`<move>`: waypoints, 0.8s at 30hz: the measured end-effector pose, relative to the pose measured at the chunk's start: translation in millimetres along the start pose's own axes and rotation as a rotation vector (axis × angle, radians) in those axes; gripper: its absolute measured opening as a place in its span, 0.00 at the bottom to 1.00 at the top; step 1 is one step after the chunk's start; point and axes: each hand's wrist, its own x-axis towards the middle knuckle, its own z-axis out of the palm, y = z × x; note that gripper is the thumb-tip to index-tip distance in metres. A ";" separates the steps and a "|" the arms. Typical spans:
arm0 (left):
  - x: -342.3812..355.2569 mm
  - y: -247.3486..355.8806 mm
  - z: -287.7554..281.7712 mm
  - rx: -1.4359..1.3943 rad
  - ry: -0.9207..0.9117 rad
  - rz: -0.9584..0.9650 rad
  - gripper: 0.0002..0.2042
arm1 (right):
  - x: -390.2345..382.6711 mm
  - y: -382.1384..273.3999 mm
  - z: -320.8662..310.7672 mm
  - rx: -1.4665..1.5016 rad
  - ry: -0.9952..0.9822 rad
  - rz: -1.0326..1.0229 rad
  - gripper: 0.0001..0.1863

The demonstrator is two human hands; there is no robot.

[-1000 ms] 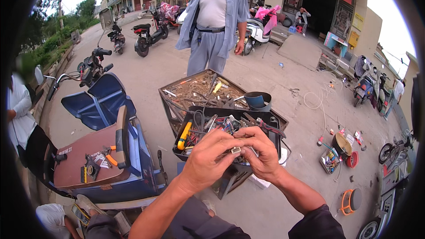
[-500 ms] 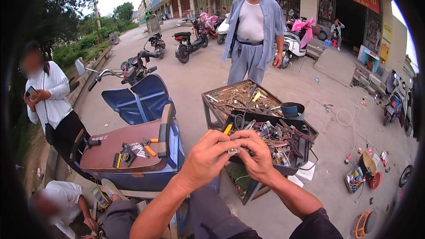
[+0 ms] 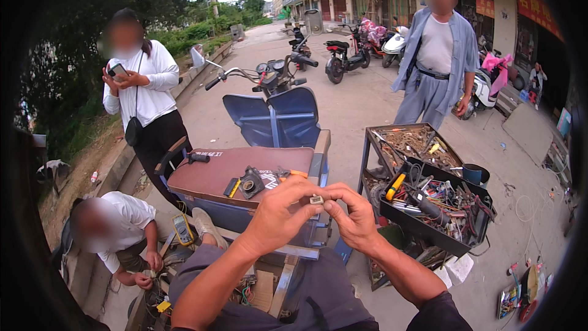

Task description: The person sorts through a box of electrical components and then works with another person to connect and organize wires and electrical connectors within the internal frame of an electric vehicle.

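Note:
A small whitish plastic connector (image 3: 316,200), block-shaped with an opening facing me, is held up before my lap. My left hand (image 3: 280,213) pinches it between thumb and fingers. From the other side, the thumb and forefinger of my right hand (image 3: 353,216) close on it too, and the fingertips of both hands nearly meet. Behind my hands, on the brown seat (image 3: 202,176) of a blue electric tricycle, lie a black square part (image 3: 251,182), a yellow-and-black tool (image 3: 232,187) and orange-handled pliers (image 3: 288,174), partly hidden by my left hand.
To the right stands a metal cart with a black toolbox (image 3: 441,233) full of tools and wires, and a tray of small parts (image 3: 422,144). A crouching person (image 3: 125,233) works at lower left beside a yellow multimeter (image 3: 182,229). Two people stand farther off.
My view has turned left, so the tricycle and cart appear farther right. Both hands keep hold of the connector, which has tilted slightly. More of the crouching person and the wiring below shows.

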 end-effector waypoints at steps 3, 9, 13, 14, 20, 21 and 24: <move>-23.2 -13.3 -37.7 -0.758 0.115 -0.507 0.13 | 12.2 -0.7 40.0 0.324 -0.090 0.209 0.10; -86.3 -38.0 -95.3 -0.780 0.410 -0.730 0.11 | 34.9 18.1 112.2 0.645 -0.326 0.326 0.16; -122.9 -48.9 -118.1 -0.810 0.551 -0.732 0.10 | 41.0 24.1 158.0 0.734 -0.397 0.354 0.16; -131.4 -52.5 -121.7 -0.797 0.577 -0.740 0.10 | 41.7 25.8 170.0 0.763 -0.421 0.394 0.16; -177.6 -70.6 -139.0 -0.791 0.703 -0.815 0.09 | 48.4 48.9 232.8 0.883 -0.500 0.556 0.12; -187.8 -76.1 -141.9 -0.825 0.731 -0.830 0.09 | 49.1 52.7 245.4 0.882 -0.490 0.597 0.11; -219.2 -73.2 -154.3 -0.878 0.778 -0.869 0.09 | 45.4 67.9 289.0 0.972 -0.546 0.719 0.10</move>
